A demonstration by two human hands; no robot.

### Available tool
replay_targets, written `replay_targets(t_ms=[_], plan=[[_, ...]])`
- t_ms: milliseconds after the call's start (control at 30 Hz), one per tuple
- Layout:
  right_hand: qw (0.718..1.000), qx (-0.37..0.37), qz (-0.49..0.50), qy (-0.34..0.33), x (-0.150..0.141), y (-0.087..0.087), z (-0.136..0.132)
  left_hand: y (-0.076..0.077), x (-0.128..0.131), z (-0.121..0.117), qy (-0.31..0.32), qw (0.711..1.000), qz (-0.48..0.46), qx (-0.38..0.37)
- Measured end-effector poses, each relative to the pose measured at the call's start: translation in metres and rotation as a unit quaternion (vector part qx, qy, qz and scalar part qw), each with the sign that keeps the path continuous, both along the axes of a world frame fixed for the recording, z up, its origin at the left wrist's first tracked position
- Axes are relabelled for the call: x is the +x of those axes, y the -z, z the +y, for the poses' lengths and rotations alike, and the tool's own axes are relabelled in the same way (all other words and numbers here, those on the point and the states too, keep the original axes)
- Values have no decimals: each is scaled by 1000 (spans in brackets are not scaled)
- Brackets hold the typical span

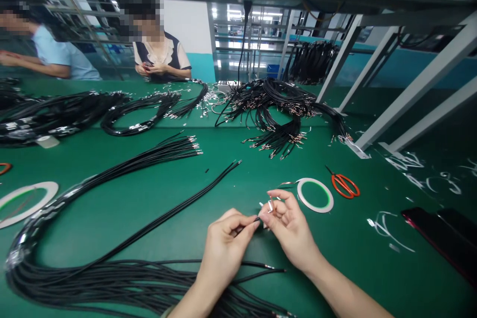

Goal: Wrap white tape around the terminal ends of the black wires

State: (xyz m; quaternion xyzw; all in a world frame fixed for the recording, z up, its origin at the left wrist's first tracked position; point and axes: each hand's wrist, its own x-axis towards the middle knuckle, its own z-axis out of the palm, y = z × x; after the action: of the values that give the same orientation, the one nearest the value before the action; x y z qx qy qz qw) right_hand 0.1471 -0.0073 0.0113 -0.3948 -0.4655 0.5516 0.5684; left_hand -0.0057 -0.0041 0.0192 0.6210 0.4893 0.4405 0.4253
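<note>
My left hand (223, 253) pinches the end of a thin black wire (256, 219) between thumb and fingers. My right hand (288, 226) sits just beside it, with its fingertips holding a small silver strip (270, 206), which may be foil or a metal terminal. A large bundle of black wires (112, 283) lies under and to the left of my left hand. A roll of white tape (315, 195) rests just beyond my right hand, and orange-handled scissors (345, 185) lie further right.
The green bench mat (231, 179) holds more black wire bundles with metal terminals (276, 114), white tape rings and white scraps. A dark phone (443, 238) lies at the right. Two co-workers (156, 52) sit across the bench. White steel frame legs (417, 89) stand at the right.
</note>
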Motion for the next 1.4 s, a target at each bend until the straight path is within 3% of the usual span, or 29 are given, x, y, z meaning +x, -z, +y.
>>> replay_targets(t_ms=[100,333,533,800,967,1133,1233,1400], plan=[[999,4,-8,-33,8,-2,2,1,-2,2,-1,999,-28,-39],[997,17,-70,-30,15,-4,3,-2,-1,2,-7,991,-75,-107],[997,12,-64,-48,16,-4,4,-8,1,2,20,970,-119,-211],[995,15,-75,-71,20,-10,4,-11,-2,0,54,954,-138,-259],[993,11,-103,-64,21,-12,0,-14,-4,0,84,919,-184,-338],[996,17,-67,-63,18,-8,-5,-14,-6,4,99,870,-238,-420],[997,26,-43,-54,18,-9,-4,-13,-5,3,88,895,-218,-378],[1000,8,13,-9,22,-12,3,-6,1,-1,20,976,-109,-190]])
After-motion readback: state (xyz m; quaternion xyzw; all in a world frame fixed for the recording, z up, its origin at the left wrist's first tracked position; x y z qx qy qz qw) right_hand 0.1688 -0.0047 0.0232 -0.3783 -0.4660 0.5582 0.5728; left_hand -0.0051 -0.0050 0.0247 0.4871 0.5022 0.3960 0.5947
